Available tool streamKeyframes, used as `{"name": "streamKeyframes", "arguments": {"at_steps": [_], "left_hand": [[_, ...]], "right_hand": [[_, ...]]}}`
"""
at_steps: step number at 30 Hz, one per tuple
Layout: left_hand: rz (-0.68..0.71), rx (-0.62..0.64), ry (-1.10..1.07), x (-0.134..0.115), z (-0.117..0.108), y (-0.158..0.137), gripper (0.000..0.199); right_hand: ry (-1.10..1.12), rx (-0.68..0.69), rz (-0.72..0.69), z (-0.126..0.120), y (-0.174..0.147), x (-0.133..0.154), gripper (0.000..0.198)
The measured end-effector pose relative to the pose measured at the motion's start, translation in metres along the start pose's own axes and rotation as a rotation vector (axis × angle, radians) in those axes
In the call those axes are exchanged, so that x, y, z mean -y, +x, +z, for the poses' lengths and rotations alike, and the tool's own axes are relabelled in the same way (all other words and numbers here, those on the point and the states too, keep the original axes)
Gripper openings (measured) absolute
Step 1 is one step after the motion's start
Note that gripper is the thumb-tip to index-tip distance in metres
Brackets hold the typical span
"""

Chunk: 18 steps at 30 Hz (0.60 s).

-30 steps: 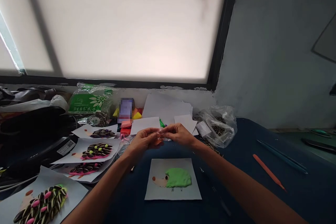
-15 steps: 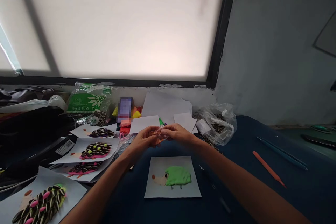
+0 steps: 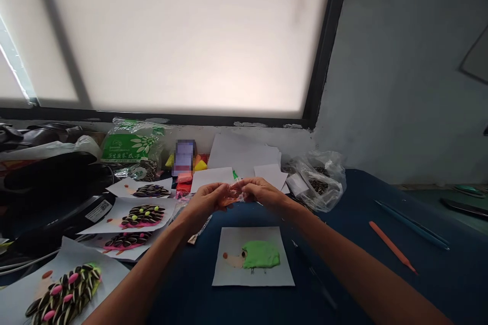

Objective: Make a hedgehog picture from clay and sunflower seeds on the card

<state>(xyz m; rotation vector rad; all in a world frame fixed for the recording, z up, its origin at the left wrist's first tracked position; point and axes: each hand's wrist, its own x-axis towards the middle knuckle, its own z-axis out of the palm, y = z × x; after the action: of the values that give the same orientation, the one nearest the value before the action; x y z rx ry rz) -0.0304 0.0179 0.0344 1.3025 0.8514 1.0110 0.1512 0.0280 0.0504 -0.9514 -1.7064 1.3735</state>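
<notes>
Standing close by, I see first a white card flat on the tabletop, between the forearms, with a soft green patch on it. Past the card, the left hand and right hand hold up a crinkled, orange-tinted clear wrapper. Each grip is nearly closed, thumb against fingers, pinching the plastic from its own side; I can't tell whether anything is inside. I'd hold one side steady and work the film with the other fingertips, small tugs rather than a jerk, since it looks thin enough to tear. I'd keep wrists high, too: that green patch would probably dent. Farther, toward the tabletop's far edge, lie white sheets and a seed bag.
</notes>
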Motion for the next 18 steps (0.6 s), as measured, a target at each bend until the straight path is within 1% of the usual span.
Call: {"name": "streamKeyframes", "arguments": {"at_steps": [4, 7, 11, 14, 16, 18], "left_hand": [[0.06, 0.037, 0.103, -0.0032, 0.0067, -0.0003, 0.044], [0.098, 0.048, 0.113, -0.0044, 0.0096, -0.0006, 0.043], [0.074, 0.019, 0.082, -0.0027, 0.0078, -0.0001, 0.042], [0.049, -0.025, 0.075, -0.0004, 0.0052, 0.0008, 0.04], [0.035, -0.032, 0.074, 0.0, 0.0042, 0.0011, 0.039], [0.02, -0.037, 0.067, -0.0006, 0.0039, 0.0011, 0.036]], "right_hand": [[-0.007, -0.011, -0.003, 0.0026, -0.0006, -0.0012, 0.021], [0.006, -0.031, -0.01, 0.0023, 0.0, -0.0015, 0.021], [0.024, -0.034, -0.006, 0.002, -0.0009, -0.001, 0.021], [0.036, -0.037, 0.021, 0.0026, -0.0011, -0.003, 0.022], [0.038, -0.04, 0.039, 0.0023, -0.0005, -0.0044, 0.022], [0.04, -0.038, 0.053, 0.001, -0.0002, -0.0045, 0.018]]}}
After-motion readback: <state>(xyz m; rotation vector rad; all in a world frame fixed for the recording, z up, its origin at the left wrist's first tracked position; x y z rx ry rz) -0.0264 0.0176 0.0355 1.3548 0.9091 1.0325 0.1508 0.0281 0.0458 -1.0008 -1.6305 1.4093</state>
